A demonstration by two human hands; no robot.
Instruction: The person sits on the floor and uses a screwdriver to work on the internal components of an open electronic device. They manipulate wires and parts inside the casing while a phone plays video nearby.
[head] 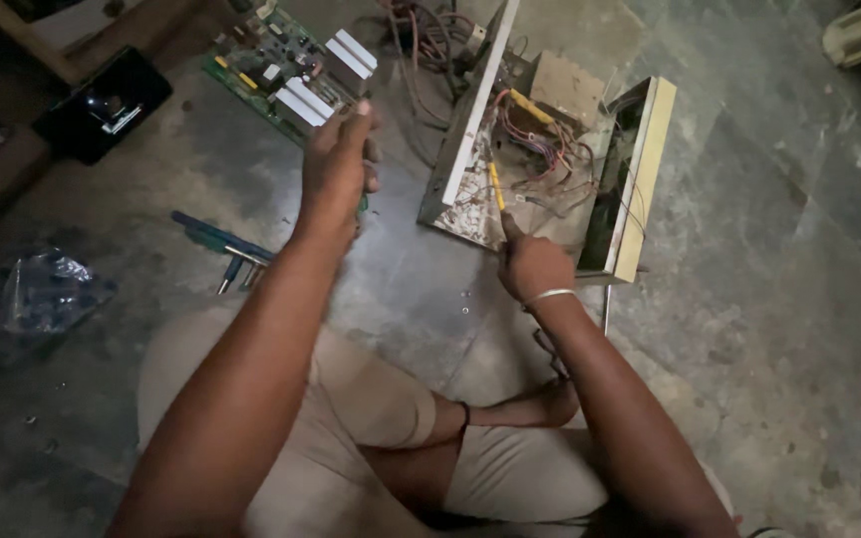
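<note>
An opened metal appliance case [465, 130] with tangled coloured wires inside lies on the concrete floor in front of me. My right hand [530, 264] grips a yellow-handled screwdriver [496, 187] whose tip points into the case's wiring. My left hand [339, 164] is raised to the left of the case, fingers curled around a small dark green item that is mostly hidden. Just beyond my left hand lies a green circuit board [276, 65] with two white blocks on it.
Several screwdrivers [223, 244] lie on the floor at left. A crumpled clear plastic bag [47, 289] sits at far left. A black device [102, 105] rests near a wooden frame at top left. Loose screws [464, 302] lie near my knee.
</note>
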